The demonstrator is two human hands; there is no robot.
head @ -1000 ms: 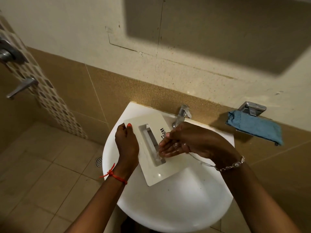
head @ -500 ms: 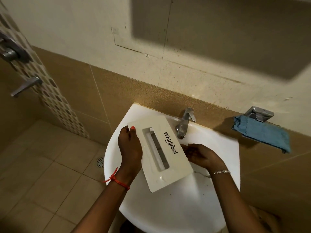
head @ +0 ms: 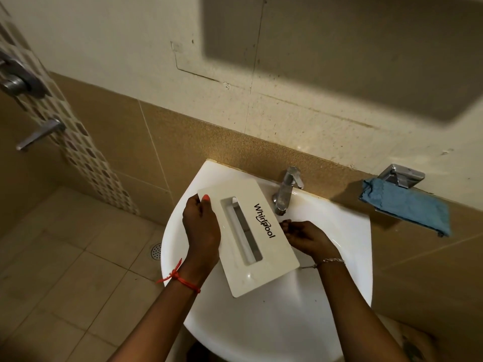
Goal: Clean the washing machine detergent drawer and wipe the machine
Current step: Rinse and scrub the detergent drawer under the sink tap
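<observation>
Left grip (head: 201,228) around drawer (head: 261,275) edge

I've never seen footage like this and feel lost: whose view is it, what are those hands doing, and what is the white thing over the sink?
There is no machine here. A person wears a camera on their head, so you look down along their own arms. The left hand grips the left edge of a white detergent drawer from a washing machine, held over a white sink beside the tap. The right hand is at the drawer's right edge; whether it grips it is unclear. To the right, a blue cloth lies on a metal holder on the wall.
</observation>
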